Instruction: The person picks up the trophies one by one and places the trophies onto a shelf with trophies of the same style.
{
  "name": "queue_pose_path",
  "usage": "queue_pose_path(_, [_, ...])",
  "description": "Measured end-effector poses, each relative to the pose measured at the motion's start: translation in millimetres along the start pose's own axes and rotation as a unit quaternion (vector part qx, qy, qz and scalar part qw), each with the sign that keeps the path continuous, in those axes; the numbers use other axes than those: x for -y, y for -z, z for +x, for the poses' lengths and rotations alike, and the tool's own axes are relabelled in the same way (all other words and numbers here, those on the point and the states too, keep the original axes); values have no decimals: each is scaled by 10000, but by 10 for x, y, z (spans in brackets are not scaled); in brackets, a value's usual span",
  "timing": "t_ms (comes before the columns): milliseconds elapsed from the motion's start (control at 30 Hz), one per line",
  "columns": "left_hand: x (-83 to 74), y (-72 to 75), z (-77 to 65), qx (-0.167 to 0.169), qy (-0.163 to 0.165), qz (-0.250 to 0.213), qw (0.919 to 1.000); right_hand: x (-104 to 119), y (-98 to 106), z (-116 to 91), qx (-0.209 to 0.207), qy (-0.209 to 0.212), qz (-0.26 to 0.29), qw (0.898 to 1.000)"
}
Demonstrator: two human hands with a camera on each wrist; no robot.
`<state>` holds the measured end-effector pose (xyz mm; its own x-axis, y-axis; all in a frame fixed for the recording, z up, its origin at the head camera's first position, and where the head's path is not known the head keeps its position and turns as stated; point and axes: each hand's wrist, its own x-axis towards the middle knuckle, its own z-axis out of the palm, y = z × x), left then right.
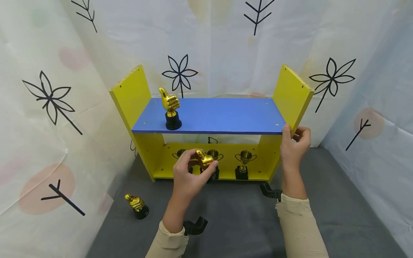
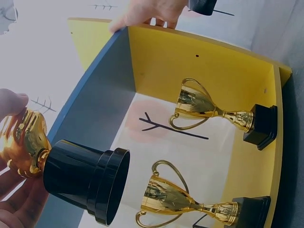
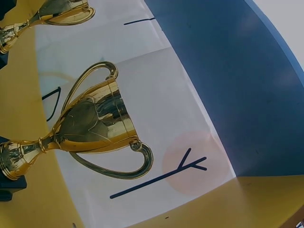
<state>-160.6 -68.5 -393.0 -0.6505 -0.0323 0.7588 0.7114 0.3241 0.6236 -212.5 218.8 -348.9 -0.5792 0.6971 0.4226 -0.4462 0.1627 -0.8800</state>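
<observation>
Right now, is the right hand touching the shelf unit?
Touching: the left wrist view shows the right hand with its thumb on the front edge of the shelf unit.

Booth-like enclosure of printed cloth [image 1: 222, 64]

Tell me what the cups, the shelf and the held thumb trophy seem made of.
Cups: shiny gold, plated metal or plastic; mirror-like reflections leave it open.
Shelf: probably painted wood board, matt; flat colour, drilled holes.
Thumb trophy: glossy gold and black, likely plastic; smooth, highlighted surface.

Soft light glints off the held trophy [image 2: 71, 172]; left wrist view's upper left is overexposed.
</observation>
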Motion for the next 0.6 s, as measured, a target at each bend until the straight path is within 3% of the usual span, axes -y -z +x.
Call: queue_pose_path(600, [-40, -26, 88, -88, 17, -25, 10000, 5, -13, -3, -25, -87, -11, 10000])
